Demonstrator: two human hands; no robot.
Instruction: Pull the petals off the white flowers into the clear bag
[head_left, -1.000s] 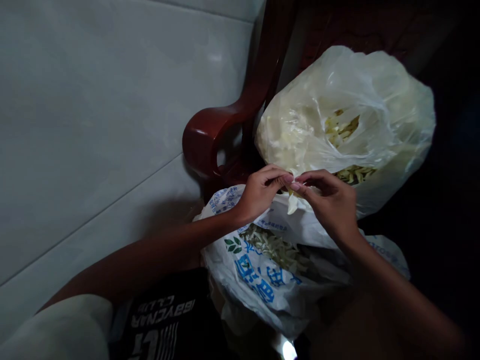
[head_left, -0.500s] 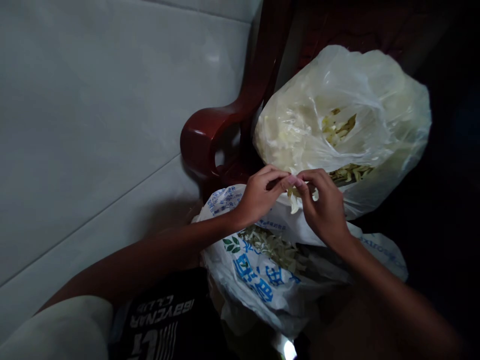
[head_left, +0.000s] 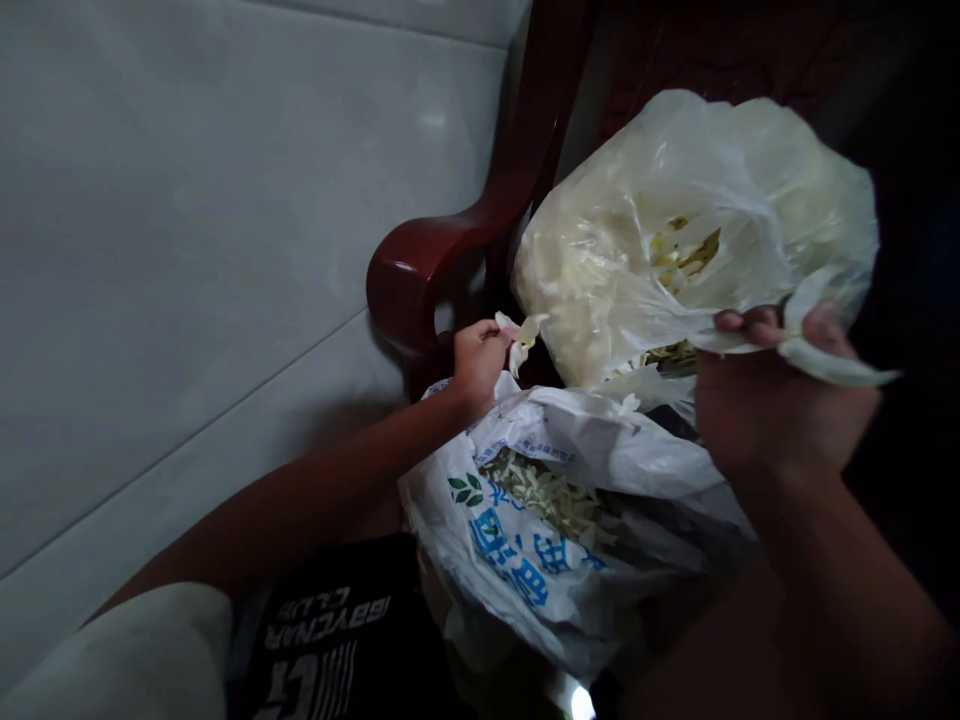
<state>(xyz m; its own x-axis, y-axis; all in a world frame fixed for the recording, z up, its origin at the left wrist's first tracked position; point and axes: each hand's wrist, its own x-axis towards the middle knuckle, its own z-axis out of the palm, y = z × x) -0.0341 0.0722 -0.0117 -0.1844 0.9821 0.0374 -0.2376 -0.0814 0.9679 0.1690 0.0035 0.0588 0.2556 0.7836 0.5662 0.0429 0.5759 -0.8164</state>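
Pinched near the middle of the frame: a small pale flower [head_left: 523,341] with splayed petals, caught at one end between the fingertips of the left hand [head_left: 480,368]. At the right of the frame, long white petals [head_left: 825,361] lying across the curled fingers of the right hand [head_left: 780,415]; cannot tell whether firmly gripped or merely lodged there. Could easily lose these into the dark at the right edge, given so loose-looking a hold and tips jutting well past the fingers. Could also bruise or tear the flower by squeezing too hard, or catch the slack rim of the printed bag [head_left: 637,445], lower centre, with the left forearm, crossing right beside it. Inside that bag, a heap of pale pieces [head_left: 551,495]. Compared with half a second ago, no longer fingertip to fingertip at the centre: now well apart, with the left hand slightly leftward and the right hand far over to the right, in front of the milky bag [head_left: 742,190], upper right. Farther out, at upper centre, a glossy red-brown chair arm [head_left: 420,262].
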